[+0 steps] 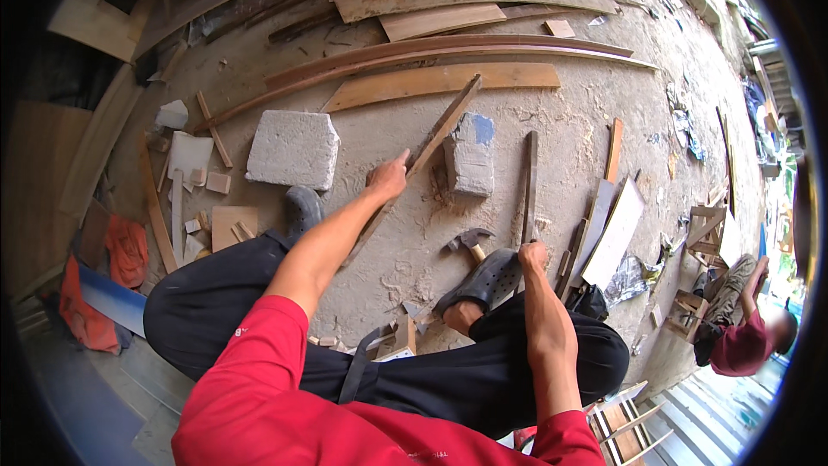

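Observation:
My left hand (388,178) is closed on a long brown wooden strip (447,123), its index finger stretched along the wood. The strip slants from the middle boards down toward my left knee. A narrow concrete block (473,160) with a blue patch stands just right of it. My right hand (533,256) is closed round the near end of a second, narrower wooden strip (530,181), which points straight away from me. A claw hammer (471,242) lies on the floor between the two strips, beside my right clog (485,283).
A wide whitish block (293,149) sits to the left, near wood offcuts (233,223). Long boards (448,83) lie across the far floor. White panels (616,233) lean at the right, by crumpled plastic (628,280). Another person (743,345) sits at the far right.

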Available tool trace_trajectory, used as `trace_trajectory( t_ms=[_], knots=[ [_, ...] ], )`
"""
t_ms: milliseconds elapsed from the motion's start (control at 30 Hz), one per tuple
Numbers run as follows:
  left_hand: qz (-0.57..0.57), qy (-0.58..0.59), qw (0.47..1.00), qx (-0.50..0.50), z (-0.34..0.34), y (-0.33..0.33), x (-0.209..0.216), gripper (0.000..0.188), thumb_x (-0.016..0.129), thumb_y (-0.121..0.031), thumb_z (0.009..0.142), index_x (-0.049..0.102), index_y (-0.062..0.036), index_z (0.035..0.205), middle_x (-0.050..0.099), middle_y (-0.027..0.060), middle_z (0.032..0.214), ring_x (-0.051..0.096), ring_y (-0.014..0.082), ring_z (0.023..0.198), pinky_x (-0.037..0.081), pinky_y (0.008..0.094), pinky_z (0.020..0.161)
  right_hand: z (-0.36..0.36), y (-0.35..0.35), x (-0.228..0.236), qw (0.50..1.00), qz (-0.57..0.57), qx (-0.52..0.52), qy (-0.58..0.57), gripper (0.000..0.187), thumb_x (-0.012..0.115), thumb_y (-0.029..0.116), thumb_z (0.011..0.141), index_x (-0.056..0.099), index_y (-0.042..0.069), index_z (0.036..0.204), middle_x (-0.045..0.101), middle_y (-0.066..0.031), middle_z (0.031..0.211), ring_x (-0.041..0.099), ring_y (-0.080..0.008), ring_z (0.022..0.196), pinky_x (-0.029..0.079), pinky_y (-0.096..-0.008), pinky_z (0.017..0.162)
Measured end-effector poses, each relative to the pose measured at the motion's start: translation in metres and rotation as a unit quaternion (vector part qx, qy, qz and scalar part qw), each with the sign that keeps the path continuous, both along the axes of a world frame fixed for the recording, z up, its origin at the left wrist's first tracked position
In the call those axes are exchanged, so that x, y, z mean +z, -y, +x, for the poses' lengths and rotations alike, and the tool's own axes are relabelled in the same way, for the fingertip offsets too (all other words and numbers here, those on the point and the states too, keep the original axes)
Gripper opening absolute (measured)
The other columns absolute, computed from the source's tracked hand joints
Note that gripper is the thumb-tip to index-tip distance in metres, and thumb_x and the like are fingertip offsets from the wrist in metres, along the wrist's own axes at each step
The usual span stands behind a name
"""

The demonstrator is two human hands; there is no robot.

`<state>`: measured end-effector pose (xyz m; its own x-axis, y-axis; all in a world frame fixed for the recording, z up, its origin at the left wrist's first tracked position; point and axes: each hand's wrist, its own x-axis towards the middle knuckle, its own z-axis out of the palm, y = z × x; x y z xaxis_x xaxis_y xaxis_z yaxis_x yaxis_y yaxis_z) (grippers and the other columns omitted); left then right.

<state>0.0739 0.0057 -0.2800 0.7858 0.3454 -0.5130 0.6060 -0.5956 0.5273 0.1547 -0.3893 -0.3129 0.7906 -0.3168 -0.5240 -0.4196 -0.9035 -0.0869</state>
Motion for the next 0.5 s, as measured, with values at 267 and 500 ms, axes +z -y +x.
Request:
trace_trajectory(
  t_ms=[267, 500],
  knots=[
    [0.253, -0.032, 0.966, 0.041, -0.021, -0.102, -0.01, 0.096, 0.065, -0.048, 0.085, 0.01, -0.012, 0.155, -0.003, 0.0223, 0.16, -0.008, 0.0352, 0.149, -0.005, 0.0558, 0.116, 0.026, -0.07, -0.008, 0.949, 0.158, 0.154, 0.226, 0.029, 0.058, 0.017, 0.088, 0.063, 0.003, 0.112, 0.066, -0.0218, 0.108, 0.062, -0.0382, 0.102, 0.048, -0.0446, 0.091],
    [0.128, -0.185, 0.974, 0.013, -0.046, -0.164, -0.04, 0.147, 0.076, -0.068, 0.064, -0.03, -0.0078, 0.146, -0.033, 0.0357, 0.146, -0.032, 0.0505, 0.136, -0.013, 0.065, 0.108, 0.09, -0.268, 0.004, 0.883, 0.339, 0.27, 0.182, 0.031, 0.061, 0.02, 0.087, 0.064, 0.003, 0.113, 0.068, -0.019, 0.107, 0.064, -0.0362, 0.101, 0.049, -0.0417, 0.09]
  ],
)
